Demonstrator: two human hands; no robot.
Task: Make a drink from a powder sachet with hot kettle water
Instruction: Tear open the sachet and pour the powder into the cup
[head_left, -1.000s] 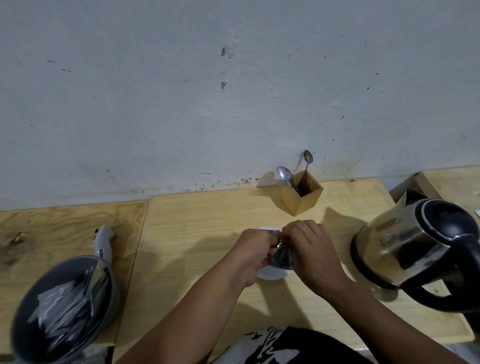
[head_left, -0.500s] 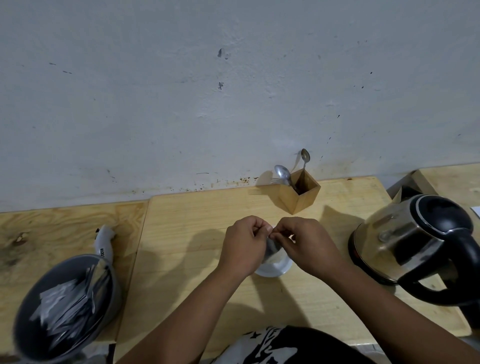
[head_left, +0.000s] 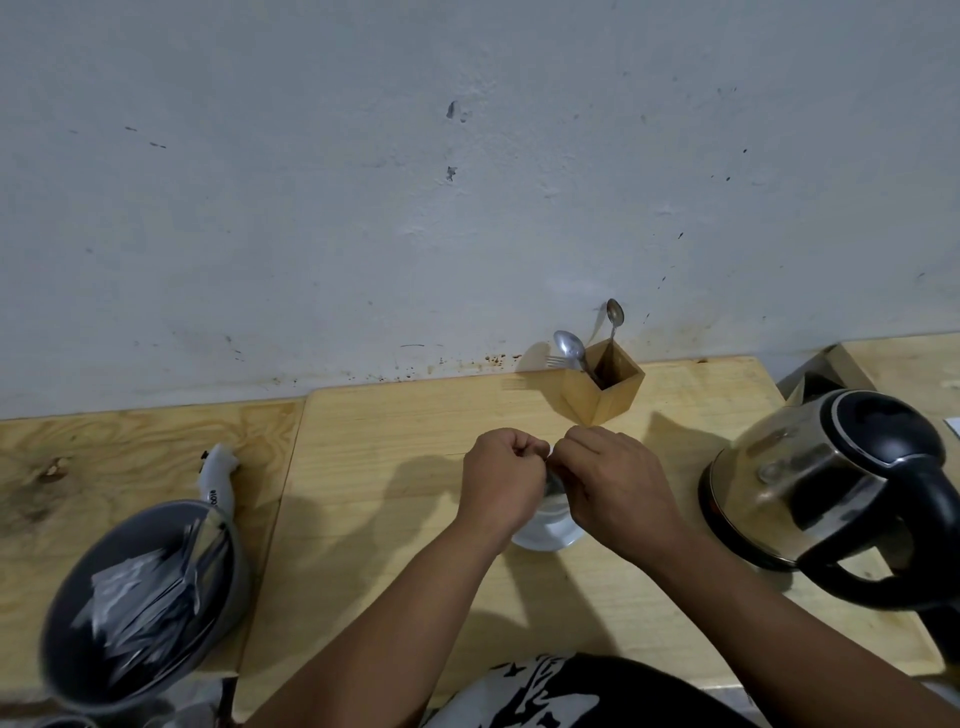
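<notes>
Wooden tabletop (head_left: 395, 415) against scuffed wall (head_left: 363, 208)

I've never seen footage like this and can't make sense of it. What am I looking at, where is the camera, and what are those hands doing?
There is no machine here: a person wears a wide-angle camera on their head, looking forward and down, so you see their own arms reaching out. The left hand and right hand are pinched together over a white cup, both with a closed grip on a small silvery sachet that is mostly hidden between them. They look to be tearing it open. On the wooden table stand a steel and black kettle to the right, a wooden holder with spoons by the wall, and a grey bowl of more sachets to the left.
</notes>
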